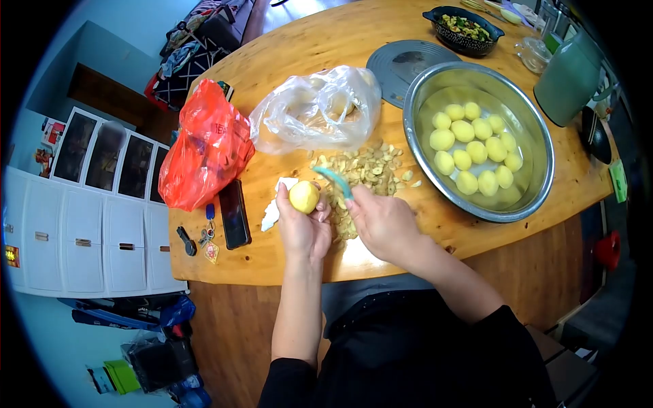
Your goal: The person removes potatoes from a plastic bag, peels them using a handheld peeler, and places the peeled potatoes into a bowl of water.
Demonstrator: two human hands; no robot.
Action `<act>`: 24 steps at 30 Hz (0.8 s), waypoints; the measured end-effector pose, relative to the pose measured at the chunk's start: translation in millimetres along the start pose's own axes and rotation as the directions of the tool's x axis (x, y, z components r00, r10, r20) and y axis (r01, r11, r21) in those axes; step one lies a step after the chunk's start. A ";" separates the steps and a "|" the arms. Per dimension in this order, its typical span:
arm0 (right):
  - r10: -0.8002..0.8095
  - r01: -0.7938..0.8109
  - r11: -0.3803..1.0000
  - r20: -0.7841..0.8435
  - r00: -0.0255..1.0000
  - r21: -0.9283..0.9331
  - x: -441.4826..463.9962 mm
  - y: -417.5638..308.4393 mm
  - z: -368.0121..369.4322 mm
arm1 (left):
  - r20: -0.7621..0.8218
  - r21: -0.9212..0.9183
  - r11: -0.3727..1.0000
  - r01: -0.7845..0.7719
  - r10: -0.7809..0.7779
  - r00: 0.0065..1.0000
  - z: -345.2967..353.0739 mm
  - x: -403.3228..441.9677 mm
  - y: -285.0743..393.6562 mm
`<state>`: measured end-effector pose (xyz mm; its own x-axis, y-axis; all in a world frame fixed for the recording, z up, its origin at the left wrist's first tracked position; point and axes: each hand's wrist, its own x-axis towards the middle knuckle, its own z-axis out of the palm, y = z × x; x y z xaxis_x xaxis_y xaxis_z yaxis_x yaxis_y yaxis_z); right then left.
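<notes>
My left hand (304, 228) is closed around a yellow potato (304, 196), its peeled side facing up. In my right hand (384, 221) is a slim, curved teal peeler (332, 179), its tip just above and to the right of the potato, apart from it. Beneath and beyond both hands lies a heap of potato peels (371, 166) on the wooden table. To the right stands a wide metal basin (413, 139) with several peeled potatoes (476, 139) sitting in water. A crumpled white tissue (271, 216) lies just left of my left hand.
A red plastic bag (207, 146) and a clear plastic bag (316, 112) stand at the left and back. Near the left edge are a phone (235, 216) and keys (207, 235). Behind the basin are a round grey mat (394, 68), a food dish (466, 42) and a green pitcher (568, 78).
</notes>
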<state>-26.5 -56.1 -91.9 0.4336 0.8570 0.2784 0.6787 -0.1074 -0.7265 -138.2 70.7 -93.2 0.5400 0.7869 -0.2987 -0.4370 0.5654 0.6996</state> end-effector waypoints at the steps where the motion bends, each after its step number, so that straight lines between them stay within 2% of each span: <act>1: -0.032 0.032 0.999 -0.021 0.999 -0.001 -0.3 -1.8 -0.2 | 0.036 -0.073 0.996 0.057 -0.054 0.998 -0.4 4.1 -0.3; 2: -0.093 0.091 0.995 -0.062 0.994 -0.028 -2.9 1.7 5.4 | 0.094 -0.165 0.981 0.104 -0.089 0.992 -7.7 6.6 -1.7; 5: -0.175 0.171 0.984 -0.104 0.979 -0.053 -6.7 -3.3 8.5 | -0.026 -0.152 0.971 0.183 -0.189 0.982 -15.1 6.4 -7.2; 9: -0.207 0.200 0.975 -0.066 0.976 -0.091 -8.3 -4.0 16.5 | -0.215 -0.173 0.977 0.124 -0.161 0.963 11.6 -2.9 -6.9; 12: -0.166 0.165 0.983 -0.003 0.986 -0.084 -6.9 -3.5 12.7 | -0.089 -0.103 0.984 0.145 -0.155 0.984 -4.0 -2.3 -6.5; 15: 0.035 -0.027 0.995 0.072 0.997 -0.099 7.0 11.7 4.1 | -0.038 -0.022 0.999 0.032 -0.033 0.999 -6.0 -4.2 -4.4; 19: -0.023 0.024 0.999 0.042 0.999 -0.034 5.8 8.6 -6.7 | -0.042 -0.069 0.988 0.137 -0.140 0.989 -1.8 -2.4 5.0; 24: -0.181 0.181 0.983 -0.018 0.983 -0.012 -2.3 0.8 0.9 | 0.008 -0.176 0.952 0.252 -0.255 0.967 0.0 -0.4 2.9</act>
<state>-27.4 -57.7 -93.7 0.3138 0.8531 0.4168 0.7529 0.0439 -0.6567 -139.6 72.1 -91.0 0.6391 0.6147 -0.4622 -0.4058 0.7801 0.4763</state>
